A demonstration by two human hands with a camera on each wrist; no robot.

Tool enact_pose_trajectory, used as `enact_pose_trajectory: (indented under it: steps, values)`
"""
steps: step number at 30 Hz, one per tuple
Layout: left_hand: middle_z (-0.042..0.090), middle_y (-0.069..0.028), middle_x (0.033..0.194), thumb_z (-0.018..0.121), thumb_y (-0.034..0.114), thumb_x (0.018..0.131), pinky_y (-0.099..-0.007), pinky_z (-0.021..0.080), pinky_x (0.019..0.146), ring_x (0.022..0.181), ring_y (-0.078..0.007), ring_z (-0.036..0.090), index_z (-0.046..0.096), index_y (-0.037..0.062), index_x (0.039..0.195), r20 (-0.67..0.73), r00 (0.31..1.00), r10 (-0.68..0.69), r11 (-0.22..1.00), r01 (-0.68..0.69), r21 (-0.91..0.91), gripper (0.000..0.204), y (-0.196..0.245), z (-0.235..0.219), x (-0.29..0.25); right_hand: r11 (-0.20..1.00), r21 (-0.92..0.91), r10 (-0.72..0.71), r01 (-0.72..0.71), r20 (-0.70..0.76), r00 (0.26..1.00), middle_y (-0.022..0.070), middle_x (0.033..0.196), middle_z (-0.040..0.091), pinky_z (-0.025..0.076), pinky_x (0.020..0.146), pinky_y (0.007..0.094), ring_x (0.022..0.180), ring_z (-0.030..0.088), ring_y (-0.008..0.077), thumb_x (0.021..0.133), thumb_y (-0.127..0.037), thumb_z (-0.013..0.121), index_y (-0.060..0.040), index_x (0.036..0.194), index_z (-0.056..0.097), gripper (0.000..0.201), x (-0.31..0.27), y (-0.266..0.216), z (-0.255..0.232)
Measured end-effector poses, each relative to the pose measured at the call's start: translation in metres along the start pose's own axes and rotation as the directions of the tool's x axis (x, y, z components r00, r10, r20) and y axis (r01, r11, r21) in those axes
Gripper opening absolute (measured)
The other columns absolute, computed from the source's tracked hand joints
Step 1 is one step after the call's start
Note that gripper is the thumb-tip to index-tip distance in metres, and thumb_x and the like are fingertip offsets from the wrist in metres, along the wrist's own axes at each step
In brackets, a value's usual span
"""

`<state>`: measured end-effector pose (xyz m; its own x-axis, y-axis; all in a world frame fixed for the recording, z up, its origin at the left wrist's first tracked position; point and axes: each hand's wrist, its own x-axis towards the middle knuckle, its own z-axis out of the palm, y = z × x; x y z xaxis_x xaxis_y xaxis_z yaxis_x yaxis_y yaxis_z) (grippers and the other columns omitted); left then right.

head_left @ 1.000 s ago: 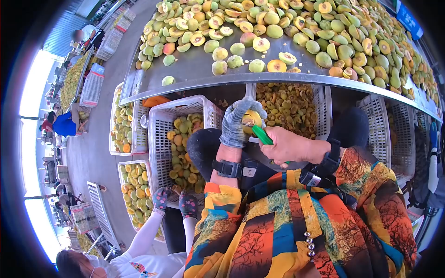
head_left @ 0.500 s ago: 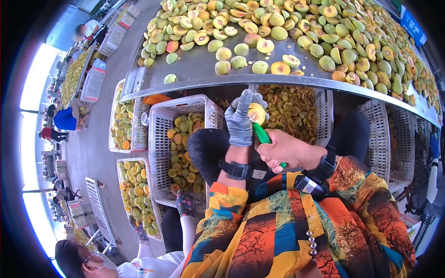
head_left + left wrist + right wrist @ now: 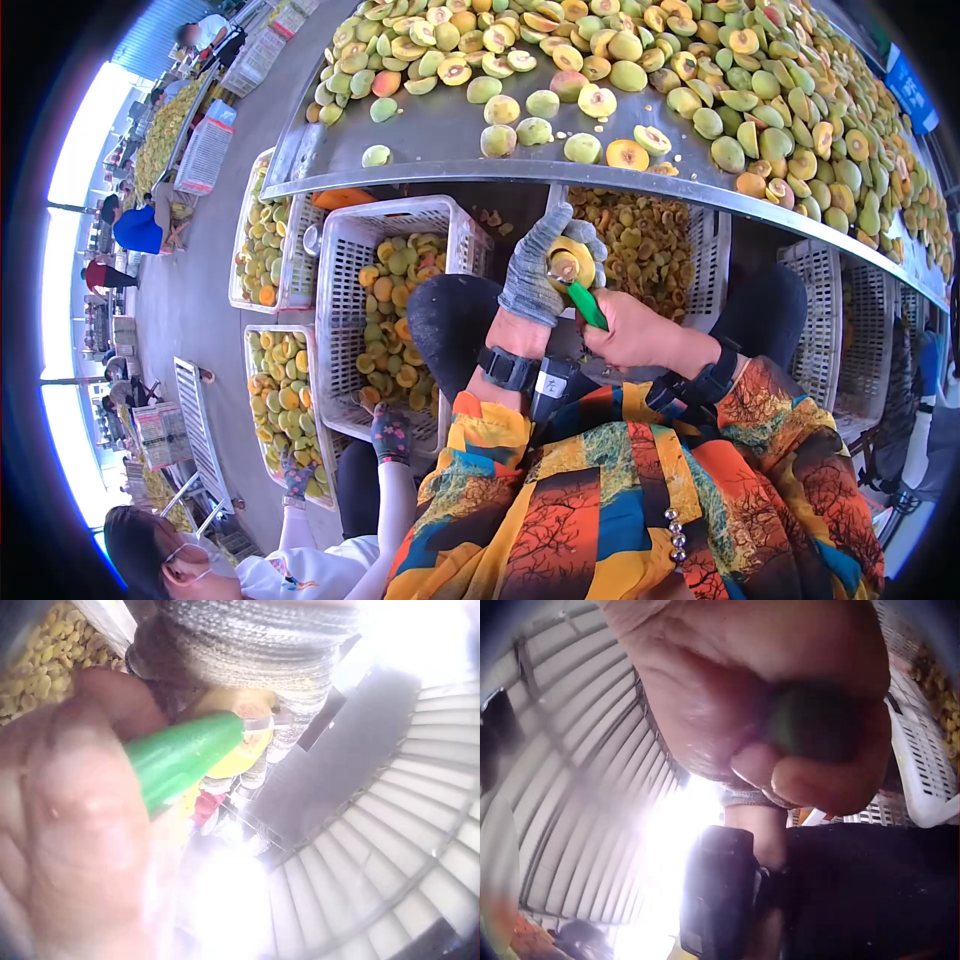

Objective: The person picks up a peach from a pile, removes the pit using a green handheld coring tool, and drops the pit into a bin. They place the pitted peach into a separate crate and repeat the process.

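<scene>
In the head view my left hand (image 3: pixel 535 270), in a grey knit glove, holds a peach half (image 3: pixel 571 258) with its cut face up. My bare right hand (image 3: pixel 640 335) grips the green handle of a pitting knife (image 3: pixel 587 305). Its metal tip lies at the pit, in the middle of the cut face. Up close in the left wrist view, the metal tip of the knife (image 3: pixel 184 759) meets the yellow flesh of the peach half (image 3: pixel 238 763). The right wrist view shows curled fingers (image 3: pixel 821 784) around the handle's dark green butt end.
A steel table (image 3: pixel 440 168) heaped with halved peaches stands ahead. Below it, a crate (image 3: pixel 708 265) of small cut pieces sits past my hands. Another crate (image 3: pixel 340 325) of peaches stands left. Another person's gloved hand (image 3: pixel 391 435) is at its near edge. White crates (image 3: pixel 815 330) stand right.
The knife tip has gone from the lower edge of the peach half to its pit. Both hands have shifted slightly right in view. The other person's hands have moved among the left crates.
</scene>
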<state>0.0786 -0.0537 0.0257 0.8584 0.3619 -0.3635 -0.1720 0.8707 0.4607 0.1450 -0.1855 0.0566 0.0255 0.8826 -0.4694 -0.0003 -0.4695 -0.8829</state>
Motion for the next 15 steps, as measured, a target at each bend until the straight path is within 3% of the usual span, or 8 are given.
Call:
enact_pose_trajectory:
  steps: [2,4,6,9,10,11,12,15]
  values:
    - [0.059,-0.0138,0.066,0.058,0.039,0.079,-0.0340,0.049,0.045,0.051,-0.0253,0.057,0.058,0.0029,0.075,-0.032,0.999,-0.011,1.000,0.011,-0.006,0.036,-0.003,-0.005,0.002,0.999,0.031,0.024,-0.025,0.036,0.999,0.0017,0.056,0.044,0.034,0.034,0.0226,0.037,0.041,0.0078,0.077,0.000,0.042,-0.0030,0.086,0.043,0.009,-0.001,0.001,0.000]
    - [0.058,-0.0135,0.065,0.058,0.039,0.079,-0.0330,0.048,0.046,0.051,-0.0249,0.057,0.058,0.0028,0.075,-0.100,0.994,0.046,0.988,-0.030,0.154,0.037,-0.003,-0.002,-0.002,0.997,0.063,0.049,-0.054,0.075,0.996,0.0014,0.057,0.044,0.034,0.034,0.0227,0.038,0.041,0.0078,0.077,0.000,0.042,-0.0031,0.086,0.043,0.010,-0.002,-0.002,-0.002]
    - [0.058,-0.0135,0.065,0.058,0.040,0.079,-0.0327,0.049,0.047,0.051,-0.0246,0.057,0.058,0.0031,0.075,-0.042,0.994,0.098,0.981,-0.089,0.173,0.037,0.000,-0.001,-0.009,0.784,0.557,0.129,-0.274,0.287,0.949,0.0006,0.056,0.045,0.034,0.035,0.0229,0.038,0.042,0.0079,0.076,0.000,0.043,-0.0028,0.086,0.043,0.010,-0.006,-0.010,-0.004]
    - [0.058,-0.0164,0.065,0.057,0.038,0.079,-0.0328,0.049,0.046,0.050,-0.0246,0.057,0.059,0.0003,0.075,0.056,0.982,0.178,0.981,-0.181,0.071,0.038,0.000,-0.005,-0.008,0.790,0.561,0.076,-0.248,0.312,0.947,0.0002,0.055,0.043,0.033,0.035,0.0226,0.039,0.041,0.0078,0.077,-0.001,0.043,-0.0025,0.088,0.043,0.011,-0.003,-0.011,-0.002]
    - [0.058,-0.0169,0.064,0.055,0.038,0.081,-0.0340,0.048,0.046,0.050,-0.0254,0.056,0.059,0.0003,0.074,0.218,0.967,0.134,0.988,-0.148,0.049,0.039,0.001,-0.008,-0.008,0.789,0.559,0.080,-0.254,0.317,0.945,0.0002,0.055,0.043,0.033,0.035,0.0226,0.039,0.041,0.0078,0.077,-0.001,0.043,-0.0025,0.088,0.043,0.011,-0.002,-0.011,0.000]
    - [0.057,-0.0174,0.063,0.052,0.038,0.083,-0.0353,0.047,0.045,0.050,-0.0262,0.056,0.058,0.0004,0.074,0.376,0.922,0.089,0.993,-0.110,0.035,0.039,0.002,-0.012,-0.007,0.914,0.360,0.083,-0.188,0.287,0.954,-0.0002,0.055,0.041,0.033,0.036,0.0220,0.039,0.040,0.0076,0.077,-0.001,0.043,-0.0027,0.089,0.042,0.012,0.000,-0.011,0.001]
    - [0.057,-0.0165,0.063,0.048,0.038,0.085,-0.0376,0.045,0.043,0.050,-0.0272,0.054,0.058,0.0010,0.073,0.558,0.823,0.109,0.992,-0.126,-0.007,0.040,0.002,-0.013,-0.002,0.983,0.138,0.079,-0.118,0.259,0.963,-0.0007,0.054,0.040,0.033,0.036,0.0213,0.039,0.038,0.0074,0.078,-0.001,0.044,-0.0028,0.090,0.042,0.012,0.001,-0.010,0.003]
    - [0.057,-0.0142,0.066,0.048,0.039,0.085,-0.0362,0.045,0.043,0.050,-0.0270,0.054,0.058,0.0031,0.073,0.428,0.890,0.159,0.985,-0.116,-0.126,0.039,-0.001,-0.013,-0.002,0.962,0.229,0.085,-0.149,0.268,0.960,-0.0017,0.053,0.038,0.032,0.036,0.0210,0.039,0.037,0.0073,0.078,-0.002,0.044,-0.0033,0.091,0.042,0.014,0.005,-0.010,0.002]
